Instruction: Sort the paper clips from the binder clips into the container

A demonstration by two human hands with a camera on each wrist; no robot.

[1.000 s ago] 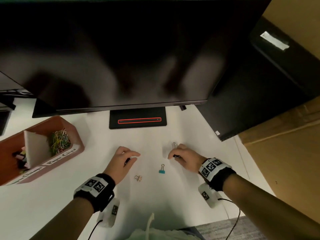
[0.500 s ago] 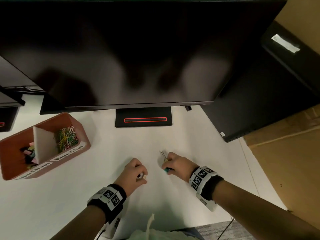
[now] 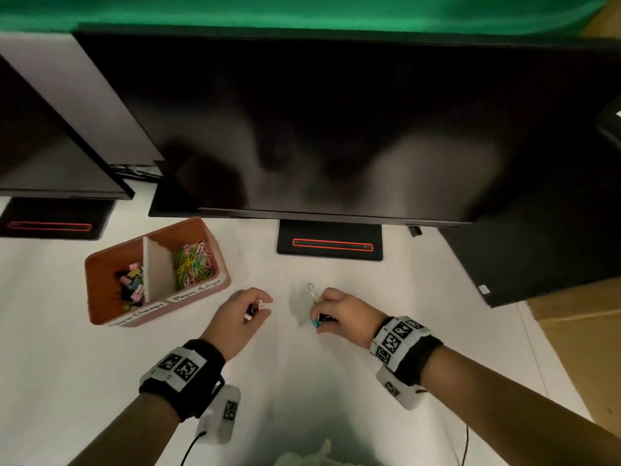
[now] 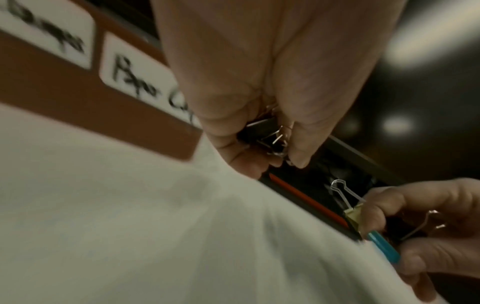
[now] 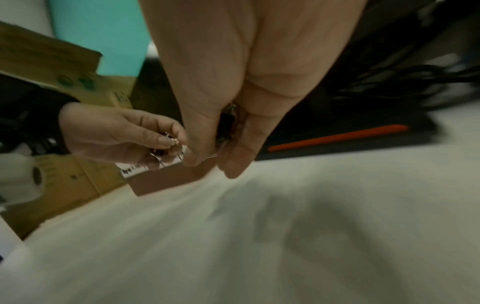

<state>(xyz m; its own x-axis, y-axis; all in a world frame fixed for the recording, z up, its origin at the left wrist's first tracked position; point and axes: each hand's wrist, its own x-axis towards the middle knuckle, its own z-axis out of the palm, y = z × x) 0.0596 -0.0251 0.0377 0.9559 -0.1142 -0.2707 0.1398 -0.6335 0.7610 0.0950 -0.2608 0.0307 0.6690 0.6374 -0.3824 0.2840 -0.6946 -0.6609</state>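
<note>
A brown two-compartment container [image 3: 100, 297] stands at the left of the white table. Its left half holds several binder clips [image 3: 131, 287], its right half a heap of coloured paper clips [image 3: 194, 264]. My left hand [image 3: 258, 309] hovers right of the container and pinches a few small binder clips [image 4: 275, 142], one black, one pinkish. My right hand [image 3: 319, 317] grips a yellow binder clip [image 4: 354, 218], a blue binder clip [image 4: 384, 247] and a black one [image 5: 225, 125]; a wire handle [image 3: 312, 292] sticks up above its fingers.
A large dark monitor [image 3: 336, 129] overhangs the back of the table on a black stand with a red stripe [image 3: 331, 245]. A second monitor [image 3: 50, 156] stands at the far left. Cardboard boxes [image 5: 52, 67] lie beyond the table's edges.
Both hands picked the loose clips off the table and lifted them: the left took the pinkish clip, the right the blue one. The head view shifted, bringing the container nearer the centre.
</note>
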